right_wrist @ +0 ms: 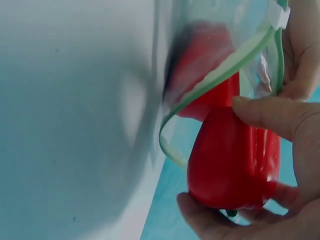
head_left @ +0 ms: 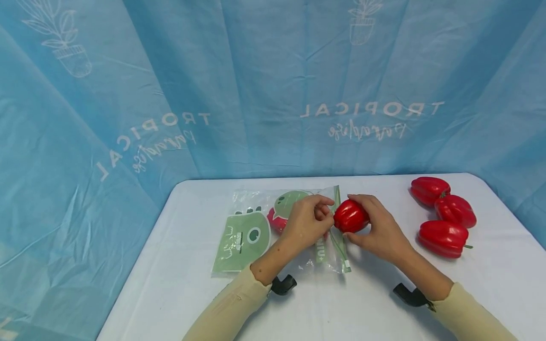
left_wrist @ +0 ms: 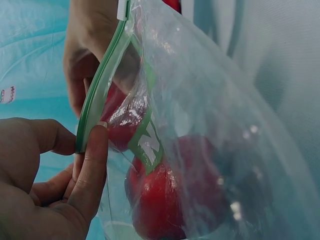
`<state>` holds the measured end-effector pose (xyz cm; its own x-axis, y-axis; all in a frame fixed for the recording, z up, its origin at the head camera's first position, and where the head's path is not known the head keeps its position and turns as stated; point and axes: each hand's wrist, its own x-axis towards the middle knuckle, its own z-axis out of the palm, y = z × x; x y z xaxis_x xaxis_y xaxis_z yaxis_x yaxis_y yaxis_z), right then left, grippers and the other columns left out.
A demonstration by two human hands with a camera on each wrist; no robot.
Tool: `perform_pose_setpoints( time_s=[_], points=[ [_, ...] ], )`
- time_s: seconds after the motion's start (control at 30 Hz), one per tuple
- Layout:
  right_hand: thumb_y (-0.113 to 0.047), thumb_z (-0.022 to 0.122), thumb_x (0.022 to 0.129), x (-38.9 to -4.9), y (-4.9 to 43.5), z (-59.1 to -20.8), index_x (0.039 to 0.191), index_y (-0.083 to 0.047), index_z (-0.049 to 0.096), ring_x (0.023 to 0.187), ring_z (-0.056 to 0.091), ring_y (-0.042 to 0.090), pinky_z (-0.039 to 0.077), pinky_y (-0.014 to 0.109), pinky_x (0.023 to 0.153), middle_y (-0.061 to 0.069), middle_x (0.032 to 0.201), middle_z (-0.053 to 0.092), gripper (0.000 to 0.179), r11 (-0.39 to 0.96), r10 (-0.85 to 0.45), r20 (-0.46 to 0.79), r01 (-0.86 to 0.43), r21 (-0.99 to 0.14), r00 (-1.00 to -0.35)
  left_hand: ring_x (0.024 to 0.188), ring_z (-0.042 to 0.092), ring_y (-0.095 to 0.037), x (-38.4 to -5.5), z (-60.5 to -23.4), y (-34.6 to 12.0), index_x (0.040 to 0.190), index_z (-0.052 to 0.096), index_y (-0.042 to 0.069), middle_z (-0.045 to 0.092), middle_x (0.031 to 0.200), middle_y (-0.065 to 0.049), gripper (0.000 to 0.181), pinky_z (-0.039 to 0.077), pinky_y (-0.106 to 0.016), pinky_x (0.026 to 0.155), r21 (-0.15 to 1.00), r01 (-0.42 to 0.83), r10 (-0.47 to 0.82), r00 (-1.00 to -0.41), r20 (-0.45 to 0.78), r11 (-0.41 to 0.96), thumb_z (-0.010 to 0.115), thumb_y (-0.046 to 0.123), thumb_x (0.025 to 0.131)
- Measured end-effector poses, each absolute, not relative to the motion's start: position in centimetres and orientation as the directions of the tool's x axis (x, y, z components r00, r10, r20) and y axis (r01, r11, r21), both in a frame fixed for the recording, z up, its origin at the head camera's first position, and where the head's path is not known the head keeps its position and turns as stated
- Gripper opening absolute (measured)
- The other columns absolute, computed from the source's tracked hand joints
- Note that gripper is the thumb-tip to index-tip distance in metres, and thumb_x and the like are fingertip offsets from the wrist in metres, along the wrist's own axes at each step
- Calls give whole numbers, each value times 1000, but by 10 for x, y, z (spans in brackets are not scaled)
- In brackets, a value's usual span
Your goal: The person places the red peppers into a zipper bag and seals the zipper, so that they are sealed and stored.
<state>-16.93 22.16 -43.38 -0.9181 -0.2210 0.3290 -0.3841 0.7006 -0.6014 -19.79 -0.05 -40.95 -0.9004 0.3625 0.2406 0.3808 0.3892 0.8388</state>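
A clear zip bag (head_left: 251, 244) with green cartoon print lies on the table, its green-edged mouth facing right. My left hand (head_left: 304, 222) pinches the rim of the mouth between thumb and finger, as the left wrist view shows. In my right hand (head_left: 384, 232) is a red bell pepper (head_left: 350, 216), gripped with thumb and fingers right at the bag's mouth. The right wrist view has the mouth parted, with the held pepper at the opening. Another red bell pepper (left_wrist: 157, 205) shows through the plastic inside the bag; how many are inside I cannot tell.
Three more red bell peppers, one at the back (head_left: 430, 190), one in the middle (head_left: 455, 210) and one in front (head_left: 443, 238), lie at the right of the white table (head_left: 170, 293). A blue printed curtain (head_left: 264, 85) hangs behind and to the sides.
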Motion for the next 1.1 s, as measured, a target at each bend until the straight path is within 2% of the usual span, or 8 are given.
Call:
perform_pose_setpoints(
  time_s=[0.2,0.33,0.77,0.93,1.1],
  points=[
    [-9,102,62,-169,221,-439,155,-10,45,129,57,31,62,51,91,10,148,53,109,645,-312,324,-449,-618,-893,73,65,-9,-197,-409,-1,124,73,4,66,93,4,35,60,-20,68,847,373,371,-900,230,379,79,7,90],
    [-11,102,64,-170,220,-443,156,-10,44,129,58,29,62,49,92,9,148,54,109,629,-333,303,-450,-635,-893,75,65,-9,-196,-408,0,124,73,6,66,94,5,35,60,-19,69,844,377,372,-899,233,381,79,7,90],
    [-13,99,67,-185,205,-458,151,-8,46,127,60,35,60,52,96,13,144,55,100,602,-357,250,-426,-675,-900,77,64,-9,-195,-409,1,120,73,9,65,95,5,28,60,-19,72,852,366,371,-901,224,373,77,7,92],
    [-8,93,70,-191,198,-460,143,-11,49,123,62,29,59,51,99,8,136,59,85,566,-369,260,-438,-699,-892,75,62,-8,-196,-409,0,118,74,8,65,93,5,25,59,-20,70,847,391,379,-891,250,360,75,5,93],
    [1,84,71,-197,192,-461,132,-11,53,104,61,22,60,43,91,4,121,62,69,551,-369,281,-452,-701,-886,73,62,-7,-198,-409,0,116,74,6,66,92,1,23,58,-19,66,846,413,383,-881,277,337,73,3,93]
  ],
)
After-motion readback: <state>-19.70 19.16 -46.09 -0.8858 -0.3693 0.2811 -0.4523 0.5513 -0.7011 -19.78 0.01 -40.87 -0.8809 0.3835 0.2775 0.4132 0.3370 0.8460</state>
